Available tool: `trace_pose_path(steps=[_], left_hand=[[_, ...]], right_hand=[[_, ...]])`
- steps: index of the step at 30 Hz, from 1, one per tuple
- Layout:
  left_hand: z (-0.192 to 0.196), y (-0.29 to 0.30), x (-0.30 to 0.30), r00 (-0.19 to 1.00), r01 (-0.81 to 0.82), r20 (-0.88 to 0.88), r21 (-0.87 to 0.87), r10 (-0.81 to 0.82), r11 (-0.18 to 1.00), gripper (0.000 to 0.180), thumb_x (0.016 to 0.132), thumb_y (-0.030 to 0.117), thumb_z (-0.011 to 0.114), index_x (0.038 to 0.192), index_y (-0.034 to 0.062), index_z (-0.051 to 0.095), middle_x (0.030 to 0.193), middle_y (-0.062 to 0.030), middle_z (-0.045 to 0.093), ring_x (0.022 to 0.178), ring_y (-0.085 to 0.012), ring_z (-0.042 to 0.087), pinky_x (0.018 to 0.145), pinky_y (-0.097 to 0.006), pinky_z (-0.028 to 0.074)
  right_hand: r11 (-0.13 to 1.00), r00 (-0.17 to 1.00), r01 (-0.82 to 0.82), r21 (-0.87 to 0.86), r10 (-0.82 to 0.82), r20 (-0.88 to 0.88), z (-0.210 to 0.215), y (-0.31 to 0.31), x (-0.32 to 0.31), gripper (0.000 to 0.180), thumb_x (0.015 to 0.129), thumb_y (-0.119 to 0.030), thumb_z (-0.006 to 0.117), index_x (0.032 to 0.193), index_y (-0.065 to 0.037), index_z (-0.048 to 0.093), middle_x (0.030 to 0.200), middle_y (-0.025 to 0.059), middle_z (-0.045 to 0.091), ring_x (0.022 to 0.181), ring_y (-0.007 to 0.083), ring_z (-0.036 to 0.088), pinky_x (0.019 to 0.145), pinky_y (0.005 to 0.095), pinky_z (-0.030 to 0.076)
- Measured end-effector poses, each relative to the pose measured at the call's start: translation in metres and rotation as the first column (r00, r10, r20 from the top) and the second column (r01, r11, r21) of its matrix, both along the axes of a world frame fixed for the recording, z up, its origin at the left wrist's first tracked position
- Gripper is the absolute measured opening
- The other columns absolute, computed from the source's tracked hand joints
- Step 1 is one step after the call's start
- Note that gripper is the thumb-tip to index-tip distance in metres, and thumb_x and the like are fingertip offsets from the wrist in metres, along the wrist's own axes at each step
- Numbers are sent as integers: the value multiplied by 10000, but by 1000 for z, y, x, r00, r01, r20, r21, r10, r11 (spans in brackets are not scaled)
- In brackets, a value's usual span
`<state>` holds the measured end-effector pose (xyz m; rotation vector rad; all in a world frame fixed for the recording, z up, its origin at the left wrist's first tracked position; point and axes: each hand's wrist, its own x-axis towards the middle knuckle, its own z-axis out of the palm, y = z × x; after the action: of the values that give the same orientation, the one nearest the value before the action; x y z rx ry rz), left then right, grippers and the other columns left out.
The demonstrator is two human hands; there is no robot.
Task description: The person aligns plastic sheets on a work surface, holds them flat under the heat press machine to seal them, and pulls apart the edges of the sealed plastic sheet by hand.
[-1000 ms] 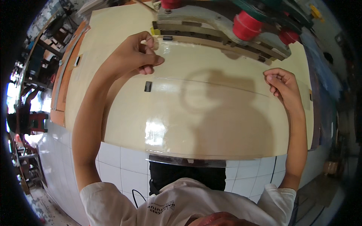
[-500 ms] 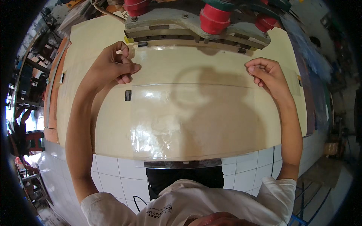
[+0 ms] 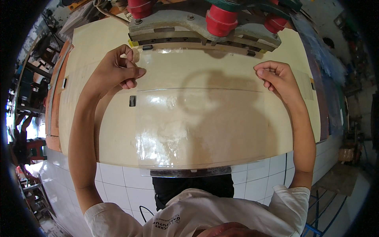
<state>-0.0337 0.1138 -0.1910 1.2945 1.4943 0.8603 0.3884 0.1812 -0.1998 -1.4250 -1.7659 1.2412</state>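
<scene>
You're curling narrow fingers (image 3: 141,72), hold unclear: left hand (image 3: 117,68) upper left, right hand (image 3: 278,74) upper right; uneven tugging could be creasing film (image 3: 166,144).

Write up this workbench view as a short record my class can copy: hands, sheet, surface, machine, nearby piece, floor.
Left hand: the left hand, fingers curled; whether its grip holds film is unclear
Right hand: the right hand, fingers bent toward the thumb; grip contents unclear
Sheet: glossy clear sheet between the forearms
Surface: pale yellow board
Machine: grey metal bar with red fittings, beyond the hands
Nearby piece: small dark block nearer the left hand
Floor: white tiles
</scene>
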Motion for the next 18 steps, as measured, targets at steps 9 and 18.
trace_pose_path(steps=[9,18], left_hand=[[1,-1,-2,1000,15,-5,24,-15,1000,348,841,17,761,927,109,437,699,-11,592,510,-61,562,409,-199,369],[-8,2,-5,998,17,58,11,-18,1000,380,839,-18,751,903,124,405,688,-1,566,509,-70,558,410,-213,350]], right_hand=[[1000,1000,-11,9,11,-13,0,0,0,173,929,-156,716,1034,-18,724,760,-35,641,576,-2,519,479,154,375],[1000,1000,2,26,-2,-15,2,-3,-5,128,911,-132,724,970,-23,692,723,-33,618,563,11,515,470,161,382]])
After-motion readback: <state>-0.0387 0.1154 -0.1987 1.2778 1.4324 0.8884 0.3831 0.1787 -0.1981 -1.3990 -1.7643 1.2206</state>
